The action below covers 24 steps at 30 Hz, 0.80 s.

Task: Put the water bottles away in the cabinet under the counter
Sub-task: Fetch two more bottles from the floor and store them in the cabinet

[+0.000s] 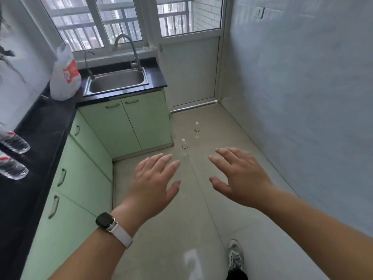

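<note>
Two small clear plastic water bottles with white caps and red labels stand upright on the pale tiled floor (201,209). The nearer floor bottle (184,147) is ahead of the person, and the farther floor bottle (196,130) stands beyond it and a little to the right, apart from it. Both are close to the corner of the light green cabinet doors under the sink (125,124). Their long axes are vertical, so a grasp would close around the side from above.

In the head view the nearer bottle shows in the gap between the two hands, just past the fingertips, though it stands well below them. It sits closer to the left hand (155,178) than to the right hand (240,174), so the left looks the likelier one to take it. The right hand is then better placed for the farther bottle. Both hands are held out palm down with fingers spread, holding nothing and touching nothing.

Two more clear ribbed bottles lie on their sides on the black counter (40,128) at the far left. The far lying bottle (15,142) and the near lying bottle (12,168) lie roughly parallel, bases towards the counter's front edge. They are on the left hand's side and well apart from it.

The green cabinet doors along the left run (84,168) are all closed, so a door must be opened before any bottle goes in.
</note>
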### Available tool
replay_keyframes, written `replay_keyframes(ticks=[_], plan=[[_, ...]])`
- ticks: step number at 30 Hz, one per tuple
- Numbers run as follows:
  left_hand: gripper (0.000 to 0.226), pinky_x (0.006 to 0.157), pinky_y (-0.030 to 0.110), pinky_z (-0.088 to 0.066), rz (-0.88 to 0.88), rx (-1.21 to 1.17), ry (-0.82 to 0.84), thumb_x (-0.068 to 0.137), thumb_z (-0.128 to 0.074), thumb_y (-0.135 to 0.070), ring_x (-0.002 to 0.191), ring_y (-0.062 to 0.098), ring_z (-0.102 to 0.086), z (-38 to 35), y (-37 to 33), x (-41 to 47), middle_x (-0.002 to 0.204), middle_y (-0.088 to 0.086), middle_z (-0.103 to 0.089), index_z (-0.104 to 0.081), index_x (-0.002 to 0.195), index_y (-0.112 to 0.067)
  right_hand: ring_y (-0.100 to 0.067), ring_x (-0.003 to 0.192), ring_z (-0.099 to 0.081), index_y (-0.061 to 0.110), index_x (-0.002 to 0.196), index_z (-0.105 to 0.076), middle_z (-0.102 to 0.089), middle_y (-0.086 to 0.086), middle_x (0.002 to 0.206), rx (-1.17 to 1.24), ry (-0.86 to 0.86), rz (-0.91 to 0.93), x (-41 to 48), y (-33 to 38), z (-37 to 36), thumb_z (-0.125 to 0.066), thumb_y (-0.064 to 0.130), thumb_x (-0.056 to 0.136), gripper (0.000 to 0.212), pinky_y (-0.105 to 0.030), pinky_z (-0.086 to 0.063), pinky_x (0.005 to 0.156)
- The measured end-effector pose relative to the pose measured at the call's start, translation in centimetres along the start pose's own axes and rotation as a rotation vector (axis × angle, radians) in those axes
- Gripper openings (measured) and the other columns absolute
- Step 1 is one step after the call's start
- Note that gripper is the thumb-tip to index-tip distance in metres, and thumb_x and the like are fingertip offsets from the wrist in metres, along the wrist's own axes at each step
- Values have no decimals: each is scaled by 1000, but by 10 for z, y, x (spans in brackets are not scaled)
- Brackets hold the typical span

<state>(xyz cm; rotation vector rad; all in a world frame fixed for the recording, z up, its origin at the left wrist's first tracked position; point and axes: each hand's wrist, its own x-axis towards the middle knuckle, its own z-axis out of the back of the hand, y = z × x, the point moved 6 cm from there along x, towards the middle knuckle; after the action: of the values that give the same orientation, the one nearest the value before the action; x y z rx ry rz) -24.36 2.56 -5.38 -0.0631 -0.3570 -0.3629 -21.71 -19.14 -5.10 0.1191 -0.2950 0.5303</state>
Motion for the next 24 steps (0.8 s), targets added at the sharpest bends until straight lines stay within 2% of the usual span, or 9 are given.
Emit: replay_keyframes(ticks=[10,13,16,21,24], plan=[[53,102,49,-46,35,75,16,88,-48,-47,123,33,-59,-39,-36,163,131,8,-65,-66,127,-17,-33,119,-57,17,125,-64,-62,-10,128,63,-17,42,91,-159,-12,-45,55,85,59,-45,-44,99],[52,104,46,-38,26,94,7,88,-49,-47,123,32,-58,-51,-52,206,131,7,-65,-65,127,-18,-33,119,-57,16,126,-64,-62,-10,129,66,-8,42,111,-206,-13,-43,55,86,60,-46,-44,99],[51,104,44,-34,20,99,5,87,-49,-47,123,31,-56,-64,-59,235,130,6,-64,-65,127,-19,-33,120,-57,16,127,-64,-62,-11,130,89,-1,35,125,-235,-18,-42,56,86,61,-47,-44,99],[52,102,46,-43,19,98,27,87,-49,-48,123,29,-55,-82,-57,279,129,6,-65,-64,127,-19,-33,118,-58,15,125,-65,-63,-11,128,100,-17,32,151,-270,-25,-43,55,86,60,-47,-45,98],[51,103,47,-42,16,80,28,87,-49,-48,123,30,-55,-98,-51,307,130,7,-64,-65,126,-19,-33,116,-59,15,123,-66,-64,-10,125,102,-30,27,173,-289,-32,-43,55,86,59,-46,-45,98]])
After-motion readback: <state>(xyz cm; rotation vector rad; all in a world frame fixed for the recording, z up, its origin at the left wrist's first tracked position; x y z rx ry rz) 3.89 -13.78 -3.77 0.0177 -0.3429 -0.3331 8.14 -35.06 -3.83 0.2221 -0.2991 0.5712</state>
